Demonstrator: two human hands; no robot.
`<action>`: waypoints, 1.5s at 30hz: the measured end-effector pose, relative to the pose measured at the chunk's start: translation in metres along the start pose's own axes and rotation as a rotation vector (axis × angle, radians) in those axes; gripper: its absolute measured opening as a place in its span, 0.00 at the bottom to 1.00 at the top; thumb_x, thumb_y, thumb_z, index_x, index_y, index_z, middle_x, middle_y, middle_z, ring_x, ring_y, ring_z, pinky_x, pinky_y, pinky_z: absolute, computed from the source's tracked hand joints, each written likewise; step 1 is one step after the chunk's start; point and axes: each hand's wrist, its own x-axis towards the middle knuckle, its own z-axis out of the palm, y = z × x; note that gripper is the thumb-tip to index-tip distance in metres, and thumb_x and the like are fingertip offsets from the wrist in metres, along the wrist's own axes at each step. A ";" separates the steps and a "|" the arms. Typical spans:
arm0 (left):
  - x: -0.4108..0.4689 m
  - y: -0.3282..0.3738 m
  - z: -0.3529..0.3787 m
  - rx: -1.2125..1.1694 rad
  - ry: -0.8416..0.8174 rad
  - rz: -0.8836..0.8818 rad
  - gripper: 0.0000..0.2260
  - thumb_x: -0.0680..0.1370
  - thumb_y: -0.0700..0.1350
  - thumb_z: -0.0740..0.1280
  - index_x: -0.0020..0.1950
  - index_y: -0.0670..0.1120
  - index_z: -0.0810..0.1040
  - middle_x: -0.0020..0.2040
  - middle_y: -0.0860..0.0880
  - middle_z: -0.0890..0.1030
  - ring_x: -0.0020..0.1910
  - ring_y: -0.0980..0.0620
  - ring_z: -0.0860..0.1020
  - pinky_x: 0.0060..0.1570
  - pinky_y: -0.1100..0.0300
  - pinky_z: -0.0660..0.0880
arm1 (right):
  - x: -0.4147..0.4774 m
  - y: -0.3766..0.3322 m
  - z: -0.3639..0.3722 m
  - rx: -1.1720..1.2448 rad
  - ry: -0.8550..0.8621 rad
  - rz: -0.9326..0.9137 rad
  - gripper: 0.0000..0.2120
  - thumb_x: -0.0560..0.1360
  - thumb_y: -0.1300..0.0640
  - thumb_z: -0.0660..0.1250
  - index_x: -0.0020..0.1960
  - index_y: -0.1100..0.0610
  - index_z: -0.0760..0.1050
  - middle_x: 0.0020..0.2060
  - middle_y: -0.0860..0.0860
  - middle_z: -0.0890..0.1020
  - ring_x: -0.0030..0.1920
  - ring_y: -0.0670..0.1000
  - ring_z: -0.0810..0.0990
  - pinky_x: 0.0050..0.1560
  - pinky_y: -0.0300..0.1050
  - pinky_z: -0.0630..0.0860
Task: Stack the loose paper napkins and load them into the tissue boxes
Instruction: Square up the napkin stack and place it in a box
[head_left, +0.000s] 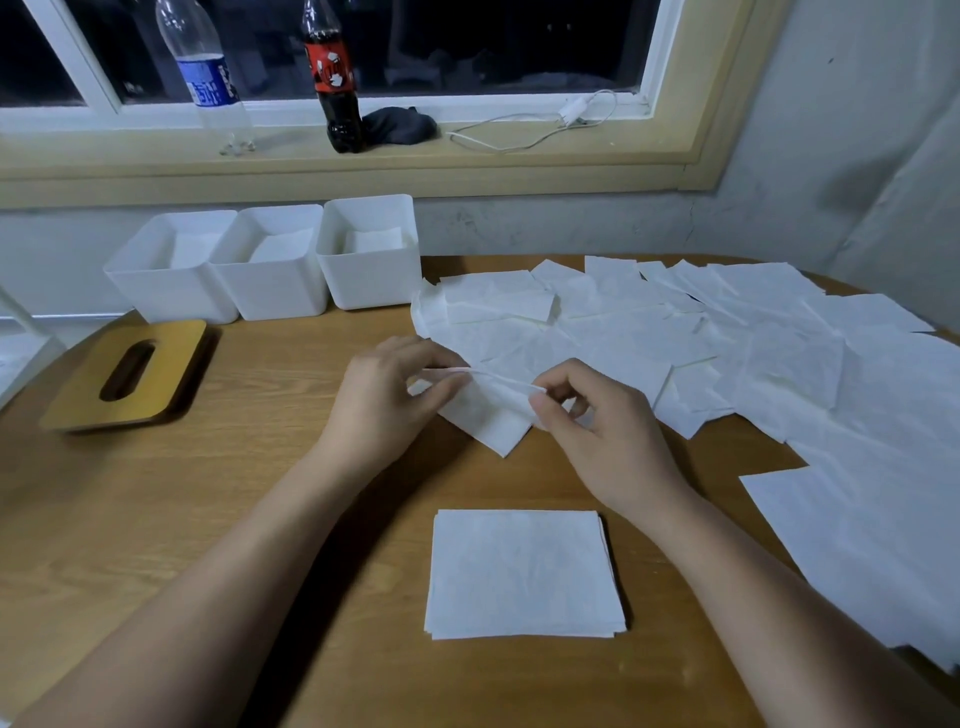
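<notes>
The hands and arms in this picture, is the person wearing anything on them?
Nothing visible. The left hand and right hand are bare: no gloves, rings or watch. Left forearm and right forearm are uncovered to the picture's edge; no sleeve shows.

Matt crinkled paper napkins (727, 338) — wood-grain table (249, 499) — smooth white plastic boxes (270, 291).

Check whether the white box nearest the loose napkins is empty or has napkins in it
Not empty. The white box holds a napkin stack lying below its rim.
</notes>
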 end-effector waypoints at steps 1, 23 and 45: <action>-0.002 0.006 -0.006 -0.102 -0.001 -0.087 0.01 0.81 0.47 0.76 0.50 0.53 0.88 0.49 0.60 0.87 0.51 0.58 0.83 0.49 0.59 0.78 | -0.002 -0.003 -0.003 0.067 -0.018 0.044 0.03 0.84 0.52 0.70 0.52 0.49 0.81 0.42 0.41 0.83 0.46 0.46 0.81 0.46 0.36 0.77; -0.015 0.041 -0.037 -0.174 -0.985 -0.384 0.09 0.75 0.58 0.80 0.45 0.53 0.88 0.36 0.42 0.82 0.33 0.54 0.75 0.46 0.55 0.70 | -0.070 -0.009 -0.050 0.228 -0.423 0.507 0.02 0.81 0.59 0.73 0.52 0.56 0.81 0.33 0.57 0.85 0.27 0.57 0.78 0.29 0.44 0.71; -0.011 -0.016 -0.005 0.150 -0.328 -0.049 0.11 0.75 0.52 0.81 0.54 0.56 0.85 0.51 0.58 0.80 0.45 0.60 0.80 0.46 0.65 0.76 | -0.027 -0.013 -0.020 -0.237 -0.240 0.116 0.03 0.80 0.50 0.74 0.53 0.45 0.81 0.47 0.41 0.79 0.47 0.40 0.78 0.45 0.34 0.74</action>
